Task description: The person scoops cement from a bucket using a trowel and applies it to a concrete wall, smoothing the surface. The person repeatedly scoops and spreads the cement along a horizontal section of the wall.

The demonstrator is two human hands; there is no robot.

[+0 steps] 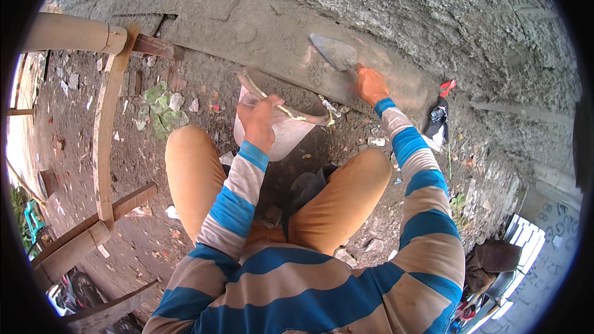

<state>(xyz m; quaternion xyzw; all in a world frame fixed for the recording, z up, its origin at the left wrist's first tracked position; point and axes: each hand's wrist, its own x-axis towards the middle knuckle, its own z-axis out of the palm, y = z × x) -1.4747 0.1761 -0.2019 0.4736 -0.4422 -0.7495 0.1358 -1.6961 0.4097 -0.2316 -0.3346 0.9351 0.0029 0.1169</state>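
Head view shows the right hand (371, 85) clenched on the handle of a pointed trowel (334, 51), its blade flat against the wet grey plaster band (247, 31) at the wall's foot, far and right of centre. The left hand (260, 119) grasps the rim of a battered whitish bucket (278, 136) just near the wall, between the knees. Smoothing well likely calls for a low blade angle and even pressure, keeping the bucket steady and close.

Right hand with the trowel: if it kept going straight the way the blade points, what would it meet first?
The right hand aims the trowel up-left against the grey plastered wall band. The blade seems already on that wet surface, so it would probably just meet more plaster; depth is unclear.
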